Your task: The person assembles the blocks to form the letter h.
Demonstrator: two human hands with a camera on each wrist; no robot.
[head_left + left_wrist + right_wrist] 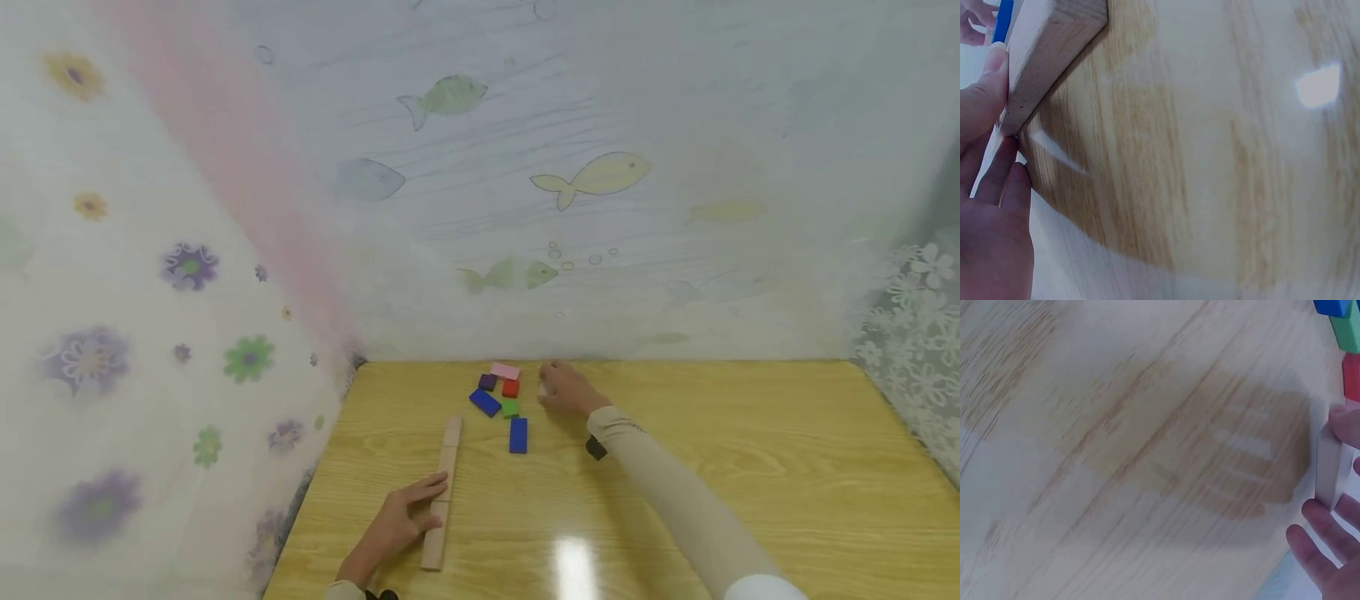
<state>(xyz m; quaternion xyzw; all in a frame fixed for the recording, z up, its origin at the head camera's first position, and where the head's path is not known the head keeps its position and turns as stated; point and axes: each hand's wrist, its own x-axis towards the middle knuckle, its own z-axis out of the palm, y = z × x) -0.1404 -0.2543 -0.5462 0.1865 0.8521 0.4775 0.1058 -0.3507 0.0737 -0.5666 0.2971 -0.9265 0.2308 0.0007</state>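
A straight row of plain wooden blocks (pixel 437 533) lies on the table, its far end made by a shorter block (pixel 453 432). My left hand (pixel 396 518) rests against the left side of this row, finger and thumb touching it. In the left wrist view the wood (pixel 1054 53) rises beside the thumb. At the far side of the table my right hand (pixel 572 390) pinches a small wooden block (pixel 1330 467) between thumb and fingers. Left of that hand lie coloured blocks: pink (pixel 505 371), red (pixel 511 388), dark purple (pixel 487 382), green (pixel 510 408) and two blue ones (pixel 518 436).
The wood-grain table (pixel 712 467) meets a fish-painted wall (pixel 600 308) at its far edge. A flowered wall (pixel 187 400) stands along the left side. A black wrist device (pixel 596 448) shows under the right sleeve.
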